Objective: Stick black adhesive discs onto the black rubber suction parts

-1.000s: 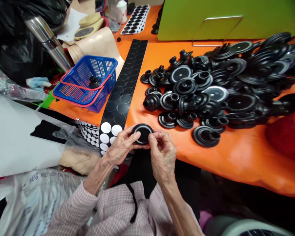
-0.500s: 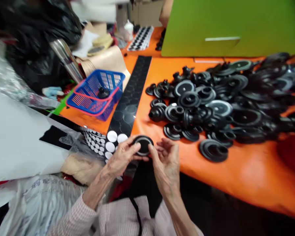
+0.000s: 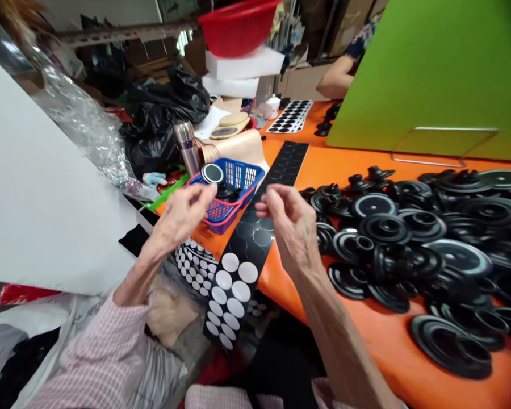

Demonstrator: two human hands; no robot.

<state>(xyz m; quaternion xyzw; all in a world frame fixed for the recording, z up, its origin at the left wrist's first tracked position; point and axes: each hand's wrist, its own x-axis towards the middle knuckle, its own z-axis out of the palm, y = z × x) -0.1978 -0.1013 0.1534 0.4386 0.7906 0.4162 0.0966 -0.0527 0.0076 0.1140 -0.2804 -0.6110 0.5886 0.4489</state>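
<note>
A round black rubber part with a pale ring (image 3: 213, 174) is at the rim of the blue plastic basket (image 3: 250, 200), just beyond the fingertips of my left hand (image 3: 183, 215). That hand is half curled and looks free of the part; whether a fingertip touches it is hard to tell. Another black part (image 3: 225, 191) lies inside the basket. My right hand (image 3: 292, 224) hovers over the black strip of round stickers (image 3: 252, 233), fingers loosely bent and apart, with nothing seen in them. White backing circles (image 3: 224, 279) show at the strip's near end.
A big heap of black rubber parts (image 3: 387, 227) covers the right of the orange table (image 3: 349, 159). A green board (image 3: 430, 74) stands behind it. A steel thermos (image 3: 187, 149) and black bags (image 3: 166, 105) sit at the back left. Another person's arm (image 3: 336, 78) shows beyond the board.
The round part, held in both hands before, is now at the basket. My hands have separated, left toward the basket and right over the strip. The view has turned left and up.
</note>
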